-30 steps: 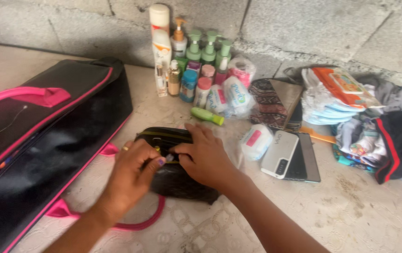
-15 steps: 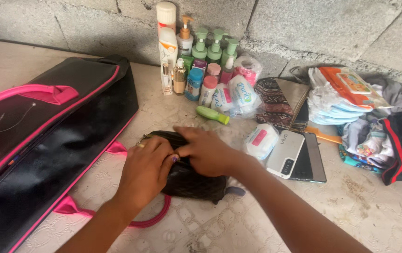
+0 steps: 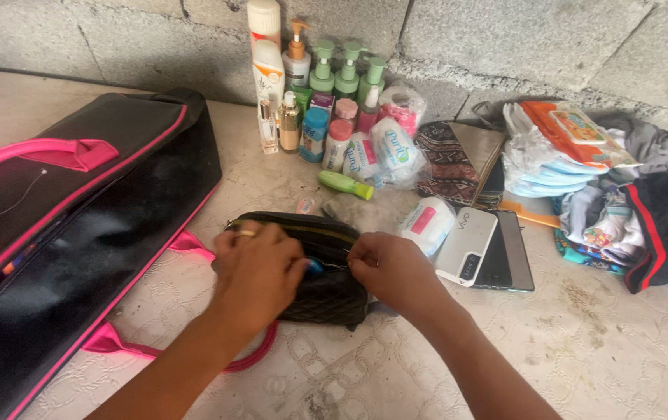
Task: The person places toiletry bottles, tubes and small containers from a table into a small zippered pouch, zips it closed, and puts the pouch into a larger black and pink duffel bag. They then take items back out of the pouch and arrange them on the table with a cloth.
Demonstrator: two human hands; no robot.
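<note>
Well off to the left of the fingers lies the largest thing, a black bag with pink trim and handles (image 3: 77, 225), flat on the pale patterned floor (image 3: 583, 350). Beyond the fingers, against the block wall, stands a cluster of pump bottles and small jars (image 3: 326, 93); to their right lie a heap of folded clothes and nappies (image 3: 606, 179), a patterned pouch (image 3: 454, 159) and a white power bank on a dark tablet (image 3: 478, 249).

Directly under the fingers sits the black quilted pouch (image 3: 326, 292), its zip edge uppermost. The left hand (image 3: 260, 276) is curled closed over the pouch's left end, pinning it, a ring on one finger. The right hand (image 3: 392, 272) is pinched shut at the zip line; whether it grips the pull itself cannot be told. A bit of blue shows between the two hands.

Judged from this, the zip would run best with the left hand holding the fabric taut while the right draws straight along the track.
</note>
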